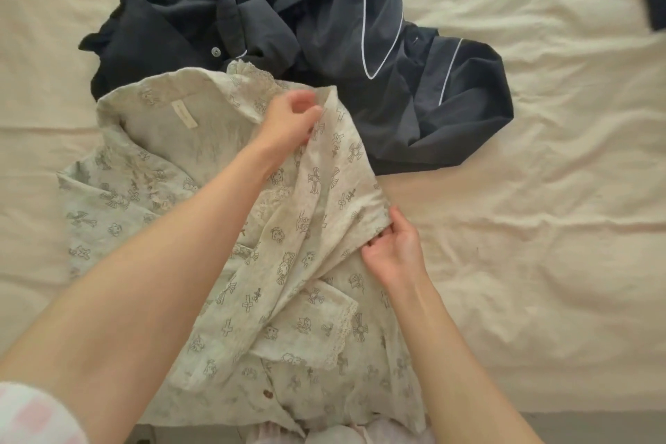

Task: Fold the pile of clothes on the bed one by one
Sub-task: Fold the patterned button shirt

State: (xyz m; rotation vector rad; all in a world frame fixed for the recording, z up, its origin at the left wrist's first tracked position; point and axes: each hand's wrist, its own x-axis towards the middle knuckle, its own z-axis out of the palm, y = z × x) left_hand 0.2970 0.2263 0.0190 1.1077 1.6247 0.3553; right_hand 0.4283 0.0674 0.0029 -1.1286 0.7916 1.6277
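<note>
Bed: cream sheet, wrinkled, carrying everything.
Dark pile: unfolded, at the far side.
Printed shirt: spread at the near edge; looks thin, limp, light, so best taken at seams and corners.
Left hand: pinching the raised front edge.
Right hand: gripping the side hem.

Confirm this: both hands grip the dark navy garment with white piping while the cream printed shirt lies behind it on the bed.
Not right. The head view shows both hands, left hand and right hand, gripping the cream printed shirt; the dark navy garment with white piping lies untouched behind it.
</note>
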